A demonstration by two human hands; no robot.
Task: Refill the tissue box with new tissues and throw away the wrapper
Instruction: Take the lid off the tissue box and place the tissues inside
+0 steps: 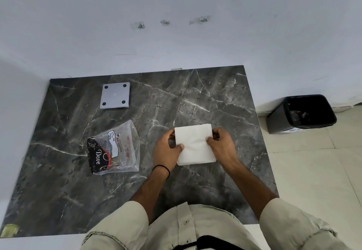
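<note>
A white stack of square tissues [195, 144] sits at the middle of the dark marble table [225, 96]. My left hand [167, 151] grips its left edge and my right hand [222, 145] grips its right edge, thumbs on top. What lies under the stack is hidden. The empty clear plastic wrapper [115, 147] with black and red print lies flat to the left of my hands. A grey square plate with black dots at its corners [115, 95], seemingly a part of the tissue box, lies at the back left of the table.
A black waste bin [302, 113] stands on the tiled floor to the right of the table, against the white wall. The table's back and left edges meet the walls. A yellowish patch [8, 230] marks the front left corner.
</note>
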